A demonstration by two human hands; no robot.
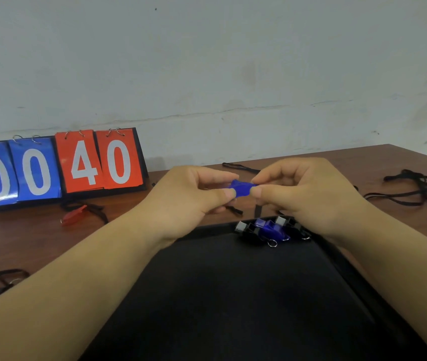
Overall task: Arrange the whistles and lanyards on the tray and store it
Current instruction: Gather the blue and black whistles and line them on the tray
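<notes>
Between both hands' [248, 190] grip: blue whistle [242, 188], above tray [233, 295].

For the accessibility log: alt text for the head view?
Left hand and right hand pinch a blue whistle near the far edge of a black tray holding a few whistles. A scoreboard, red whistle and black lanyards sit on the table.

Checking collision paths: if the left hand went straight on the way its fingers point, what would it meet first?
The right hand: both pinch the whistle between them, so the left hand would likely push it against that hand.
</notes>
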